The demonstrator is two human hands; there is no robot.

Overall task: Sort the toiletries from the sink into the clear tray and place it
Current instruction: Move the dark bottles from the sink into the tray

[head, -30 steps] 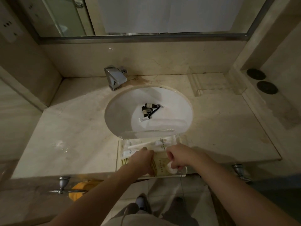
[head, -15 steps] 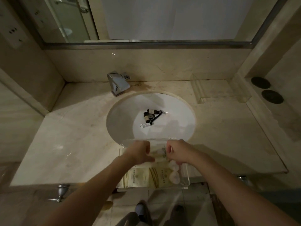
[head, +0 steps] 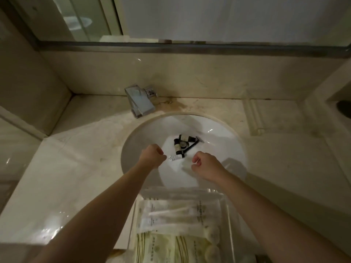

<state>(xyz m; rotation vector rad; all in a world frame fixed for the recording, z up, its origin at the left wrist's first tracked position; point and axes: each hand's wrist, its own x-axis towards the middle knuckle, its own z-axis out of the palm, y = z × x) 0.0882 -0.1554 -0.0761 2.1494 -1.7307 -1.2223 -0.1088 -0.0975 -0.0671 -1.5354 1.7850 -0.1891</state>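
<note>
A small pile of toiletries point(head: 183, 144) lies at the bottom of the white sink point(head: 224, 133): dark little bottles, a black stick-like item and a small white tube point(head: 175, 158). My left hand point(head: 152, 156) hovers over the sink with its fingers curled, its knuckles just left of the white tube. My right hand point(head: 206, 165) is loosely curled to the right of the pile and holds nothing. The clear tray point(head: 228, 221) sits on the counter's front edge below my forearms, filled with white and green-striped packets.
A chrome faucet point(head: 141, 102) stands behind the sink on the beige marble counter point(head: 62, 177). A second clear tray point(head: 254, 118) rests at the back right. A mirror runs along the wall above. Dark round items point(head: 344, 108) sit in a niche at far right.
Both hands have left the clear tray at the counter's front edge and moved forward over the sink, close to the toiletries. The view has tilted closer to the basin.
</note>
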